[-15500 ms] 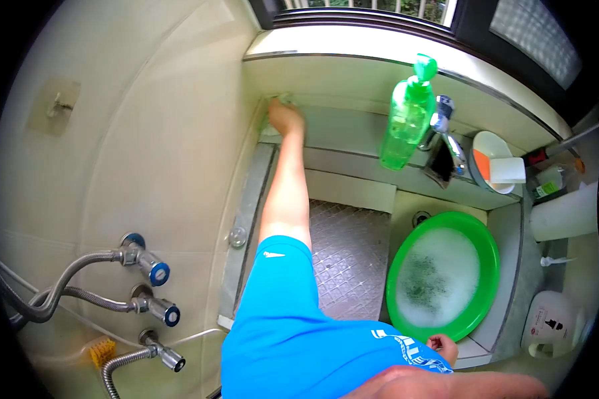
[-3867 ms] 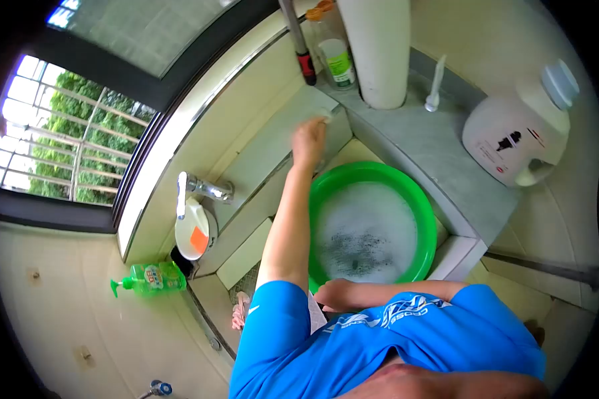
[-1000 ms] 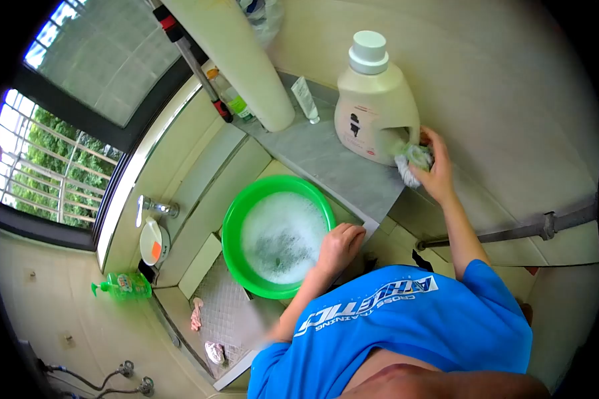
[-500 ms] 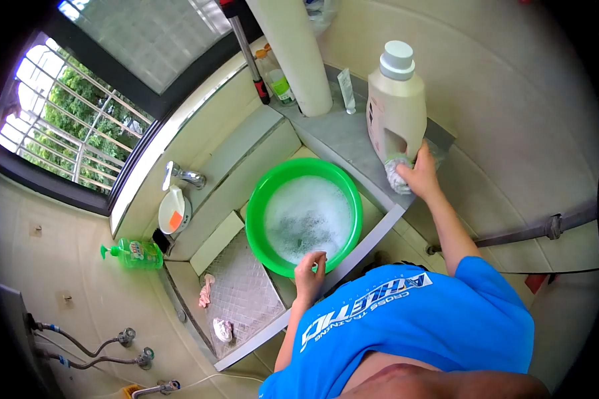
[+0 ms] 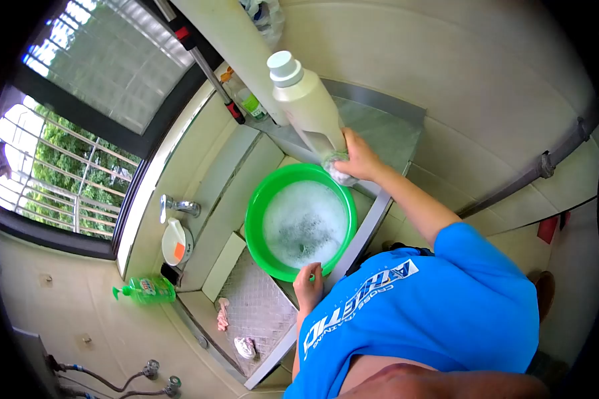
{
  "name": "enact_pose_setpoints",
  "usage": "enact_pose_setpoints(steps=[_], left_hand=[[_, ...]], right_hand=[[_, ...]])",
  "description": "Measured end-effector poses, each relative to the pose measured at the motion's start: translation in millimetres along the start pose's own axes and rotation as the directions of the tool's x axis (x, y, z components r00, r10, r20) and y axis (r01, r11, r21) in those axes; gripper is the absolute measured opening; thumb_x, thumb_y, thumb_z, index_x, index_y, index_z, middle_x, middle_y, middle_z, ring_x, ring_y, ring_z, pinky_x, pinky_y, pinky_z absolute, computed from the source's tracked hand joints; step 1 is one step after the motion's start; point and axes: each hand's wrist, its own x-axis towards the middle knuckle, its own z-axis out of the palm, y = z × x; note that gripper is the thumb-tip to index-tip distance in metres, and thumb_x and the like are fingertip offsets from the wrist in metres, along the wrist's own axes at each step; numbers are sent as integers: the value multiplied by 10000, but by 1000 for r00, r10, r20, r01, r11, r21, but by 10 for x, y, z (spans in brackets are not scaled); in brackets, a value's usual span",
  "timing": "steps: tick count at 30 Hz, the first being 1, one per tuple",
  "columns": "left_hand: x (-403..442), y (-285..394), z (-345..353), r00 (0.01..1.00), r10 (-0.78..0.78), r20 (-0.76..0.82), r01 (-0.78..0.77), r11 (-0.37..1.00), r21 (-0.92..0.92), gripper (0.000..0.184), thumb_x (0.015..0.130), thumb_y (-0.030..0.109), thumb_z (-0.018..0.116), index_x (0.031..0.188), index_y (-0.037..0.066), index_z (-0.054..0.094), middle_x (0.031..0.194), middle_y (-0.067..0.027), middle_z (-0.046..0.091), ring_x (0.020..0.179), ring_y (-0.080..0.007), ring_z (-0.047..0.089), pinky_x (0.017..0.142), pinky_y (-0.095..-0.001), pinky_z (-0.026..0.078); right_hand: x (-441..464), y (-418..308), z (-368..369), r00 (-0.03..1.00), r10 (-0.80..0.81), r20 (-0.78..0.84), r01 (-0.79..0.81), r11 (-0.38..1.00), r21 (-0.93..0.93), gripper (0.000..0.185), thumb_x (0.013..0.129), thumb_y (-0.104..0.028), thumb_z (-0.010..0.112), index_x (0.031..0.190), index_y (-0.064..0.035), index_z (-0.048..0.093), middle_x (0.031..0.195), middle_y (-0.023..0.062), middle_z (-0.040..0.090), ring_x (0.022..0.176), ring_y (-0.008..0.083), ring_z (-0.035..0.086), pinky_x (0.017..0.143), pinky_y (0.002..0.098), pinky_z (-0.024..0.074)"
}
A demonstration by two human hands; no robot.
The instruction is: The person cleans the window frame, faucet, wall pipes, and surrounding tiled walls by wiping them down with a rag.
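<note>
A cream detergent bottle (image 5: pixel 307 110) with a pale cap leans up and left beside the green basin. My right hand (image 5: pixel 361 159) is closed around its lower handle end, with a bunched white-and-green cloth (image 5: pixel 339 174) pressed against the bottle's base. This bottle end is over or just beside the basin's far rim. The green basin (image 5: pixel 253 246) holds foamy water with a dark patch in the foam. At the basin's near rim is my left hand (image 5: pixel 308 287), its fingers curled together; what they hold, if anything, is hidden.
A pink cloth (image 5: pixel 223 314) and a white bundle (image 5: pixel 245 347) lie on the ridged board (image 5: pixel 263 302). Left of it are a green pump bottle (image 5: pixel 150 290), a white bowl (image 5: pixel 174 246) and a faucet (image 5: pixel 180 207). A grey counter (image 5: pixel 386 133) and white pipe (image 5: pixel 229 33) stand beyond.
The detergent bottle, in my right hand with the cloth, has moved left from the counter's right part towards the basin. My left hand stays near the basin's near rim. The view has shifted.
</note>
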Motion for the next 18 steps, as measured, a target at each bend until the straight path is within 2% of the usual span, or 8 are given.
enact_pose_setpoints(steps=[2,4,6,7,9,13,15,18], left_hand=[[-34,-19,-39,997,-52,-61,57,995,78,95,808,21,640,903,17,645,785,-117,662,701,-195,649,636,-292,503],[-119,-98,-64,990,-97,-105,99,995,15,93,824,21,629,914,8,643,767,-113,665,696,-168,650,628,-276,507],[-137,-66,-46,968,-189,-168,184,982,-47,95,841,30,628,927,-9,637,729,-115,663,690,-138,650,612,-253,506],[-155,-81,-52,969,-196,-152,191,981,-48,95,841,30,628,927,-9,637,729,-115,663,690,-138,650,612,-253,506],[-198,-150,-61,973,-180,-143,181,983,-7,95,837,31,636,922,-12,634,725,-114,661,684,-139,650,600,-253,504],[-250,-125,-67,967,-222,-127,232,970,70,111,809,19,652,920,10,641,745,-123,650,633,-165,632,585,-279,504],[-262,-230,-21,974,-179,-136,192,977,93,112,806,22,657,916,10,640,741,-126,648,627,-172,631,585,-283,504],[-279,-274,-31,980,-152,-128,164,982,90,110,800,28,664,906,11,641,734,-131,646,620,-184,628,584,-289,503]], right_hand=[[-104,63,-207,992,-16,-129,15,1000,-8,633,639,-174,693,1191,-5,432,1200,224,479,1145,363,465,954,397,398],[-293,232,-369,970,-29,-242,23,999,-26,574,641,-123,681,1163,-17,466,1192,205,485,1147,359,461,956,393,396],[-517,497,-454,945,-38,-324,-66,950,-304,454,637,6,631,1078,-31,531,1169,177,496,1102,362,475,950,398,400],[-593,625,-471,946,-24,-324,-82,948,-308,454,637,6,631,1078,-31,531,1169,177,496,1102,362,475,950,398,400],[-648,857,-495,982,-141,-128,84,922,-378,418,626,86,587,1026,-32,561,1146,180,511,1064,372,479,931,405,409],[-158,1326,-777,964,-134,-228,11,882,-472,448,610,102,583,1039,-25,563,1125,180,531,1051,363,485,913,415,418],[58,1336,-864,979,-21,-204,-84,867,-492,461,621,85,596,1067,-27,564,1120,173,543,1062,358,485,905,419,420],[50,1347,-789,969,-27,-247,-103,862,-497,442,636,57,618,1066,-31,564,1115,155,545,1058,354,488,898,425,422]])
